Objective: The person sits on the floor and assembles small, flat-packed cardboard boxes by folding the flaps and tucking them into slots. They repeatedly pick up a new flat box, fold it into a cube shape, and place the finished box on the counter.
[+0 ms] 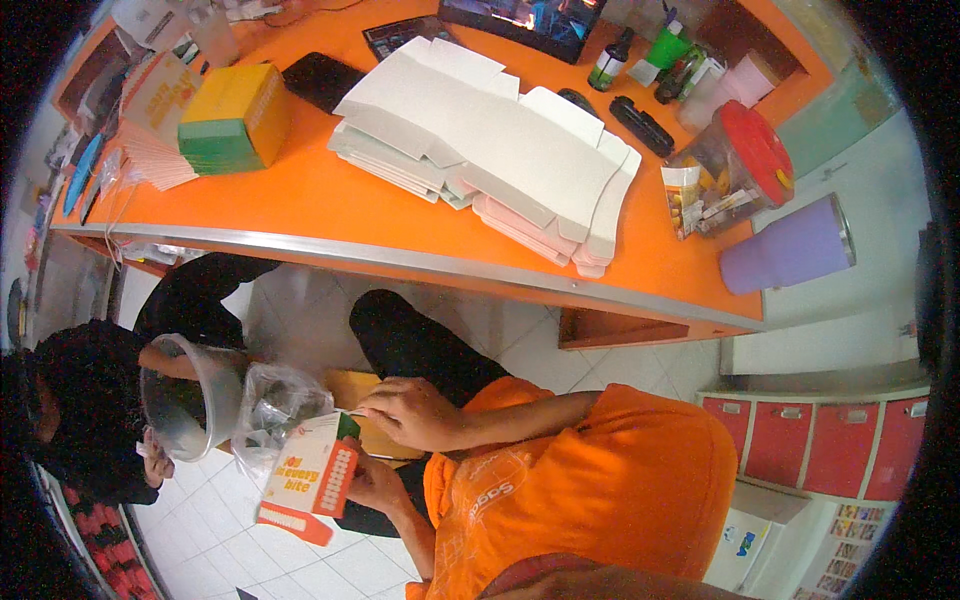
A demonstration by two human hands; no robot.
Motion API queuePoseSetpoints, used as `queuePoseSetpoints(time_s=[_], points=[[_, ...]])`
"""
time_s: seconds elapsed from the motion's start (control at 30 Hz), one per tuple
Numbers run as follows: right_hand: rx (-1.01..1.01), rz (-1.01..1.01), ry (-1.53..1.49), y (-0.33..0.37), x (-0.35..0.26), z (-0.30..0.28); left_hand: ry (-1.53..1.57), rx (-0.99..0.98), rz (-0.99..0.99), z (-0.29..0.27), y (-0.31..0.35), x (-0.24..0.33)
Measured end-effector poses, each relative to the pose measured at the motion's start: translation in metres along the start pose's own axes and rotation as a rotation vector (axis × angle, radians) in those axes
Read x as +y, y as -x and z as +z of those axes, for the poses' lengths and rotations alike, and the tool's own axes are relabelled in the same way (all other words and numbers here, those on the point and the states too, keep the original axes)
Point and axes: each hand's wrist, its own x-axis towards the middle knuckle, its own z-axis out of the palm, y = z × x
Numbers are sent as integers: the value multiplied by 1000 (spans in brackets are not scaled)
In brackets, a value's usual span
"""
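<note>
My left hand point(375, 485) holds a small white, red and orange carton point(300, 465) with printed sides and a green patch inside its upper end. Above that end is my right hand point(415, 412), its fingers pinched at a pale edge; whether this is a flap or a separate piece I cannot make out. A crumpled clear plastic bag point(270, 405) lies just beyond the carton. Past the bag stands a big transparent tub point(190, 395). Part of a tan, board-like surface point(355, 388) shows beneath my right hand.
Another person point(90, 400) in black sits at the left, by the tub. An orange desk point(290, 215) above carries stacked flat cartons point(490, 130), a yellow-green box point(235, 115), a red-lidded jar point(735, 165) and a purple tumbler point(790, 245). Red lockers point(840, 445) stand right.
</note>
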Motion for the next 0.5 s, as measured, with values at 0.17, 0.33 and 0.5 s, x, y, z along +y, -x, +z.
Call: queuePoseSetpoints(time_s=[0.17, 0.33, 0.5], points=[[-332, 221, -207, 13, 16, -18, -354, -123, 114, -14, 38, -49], [-168, -86, -156, 25, 20, -14, -428, -140, 52, -27, 65, -73], [-172, -449, -11, -3, -23, -40, -362, -109, -48, -38, 58, -70]])
